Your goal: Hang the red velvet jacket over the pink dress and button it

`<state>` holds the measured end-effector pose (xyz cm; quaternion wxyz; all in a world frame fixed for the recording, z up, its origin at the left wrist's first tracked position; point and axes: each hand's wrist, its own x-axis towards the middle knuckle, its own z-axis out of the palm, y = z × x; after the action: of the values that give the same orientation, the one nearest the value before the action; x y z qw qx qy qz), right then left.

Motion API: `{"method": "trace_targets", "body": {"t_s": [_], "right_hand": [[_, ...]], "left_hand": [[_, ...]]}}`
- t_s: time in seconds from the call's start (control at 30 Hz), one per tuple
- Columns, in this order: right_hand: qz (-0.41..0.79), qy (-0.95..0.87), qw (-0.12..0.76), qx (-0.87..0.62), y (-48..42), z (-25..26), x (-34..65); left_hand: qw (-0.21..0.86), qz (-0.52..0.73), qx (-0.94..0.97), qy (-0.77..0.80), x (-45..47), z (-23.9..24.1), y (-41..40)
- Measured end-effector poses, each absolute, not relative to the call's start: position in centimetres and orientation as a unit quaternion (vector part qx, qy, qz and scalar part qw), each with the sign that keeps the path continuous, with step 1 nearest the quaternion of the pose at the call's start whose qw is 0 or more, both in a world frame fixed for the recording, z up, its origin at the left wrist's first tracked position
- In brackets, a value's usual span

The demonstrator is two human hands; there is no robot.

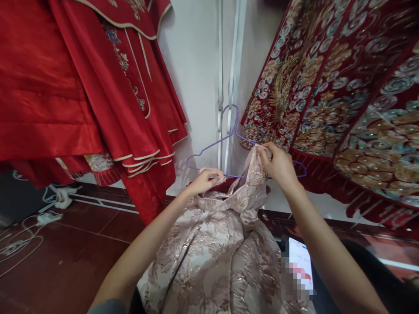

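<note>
A pale pink-gold brocade dress [209,244] spreads across my lap and fills the lower middle of the view. Above it a thin purple hanger [216,141] stands with its hook upward near white vertical poles. My right hand [278,163] is closed on the dress's right shoulder part, which lies over the hanger's arm. On the other side my left hand [207,181] pinches the dress's left upper edge, close to the hanger's lower bar. The left fingertips are partly hidden by cloth.
Red garments [131,87] hang on the left, and an embroidered dark red one [314,100] on the right. White poles [227,65] run up the wall between them. A lit phone [300,264] lies beside the dress. White cables [29,235] lie on the tiled floor.
</note>
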<state>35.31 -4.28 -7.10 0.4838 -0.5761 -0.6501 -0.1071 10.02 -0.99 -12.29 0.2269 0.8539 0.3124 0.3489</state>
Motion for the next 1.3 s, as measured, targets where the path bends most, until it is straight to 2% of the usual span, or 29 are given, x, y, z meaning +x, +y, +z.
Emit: {"method": "trace_targets", "body": {"t_s": [0.13, 0.2, 0.33, 0.43, 0.57, 0.73, 0.93, 1.1, 1.3], "right_hand": [[-0.094, -0.676, 0.458, -0.57, -3.9, -7.2, 37.0], [-0.064, -0.681, 0.461, -0.566, -3.4, -7.1, 37.4], [-0.028, -0.679, 0.467, -0.566, -2.9, -7.4, 37.5], [-0.021, -0.676, 0.47, -0.568, -2.9, -7.5, 37.3], [-0.02, -0.669, 0.474, -0.572, -3.0, -7.6, 37.2], [-0.023, -0.667, 0.477, -0.572, -2.6, -7.9, 37.2], [-0.006, -0.708, 0.461, -0.534, -2.6, -7.9, 38.3], [-0.018, -0.69, 0.448, -0.568, -3.4, -8.3, 41.7], [-0.019, -0.703, 0.423, -0.571, -4.2, -9.3, 42.9]], "left_hand": [[0.123, 0.61, 0.664, 0.414, 6.0, -11.9, 0.4], [0.047, 0.66, 0.54, 0.52, 3.0, -12.3, 1.2], [0.047, 0.58, 0.512, 0.632, -1.9, -14.2, 2.3], [0.086, 0.56, 0.517, 0.642, -3.0, -15.5, 2.8], [0.1, 0.595, 0.527, 0.599, -2.3, -15.7, 2.5], [0.121, 0.619, 0.557, 0.54, -1.0, -14.3, 1.7], [0.091, 0.601, 0.621, 0.495, 1.2, -10.3, 2.5], [0.087, 0.539, 0.698, 0.464, 4.8, -8.2, 2.5], [0.074, 0.442, 0.775, 0.446, 5.8, -8.4, 3.2]]}}
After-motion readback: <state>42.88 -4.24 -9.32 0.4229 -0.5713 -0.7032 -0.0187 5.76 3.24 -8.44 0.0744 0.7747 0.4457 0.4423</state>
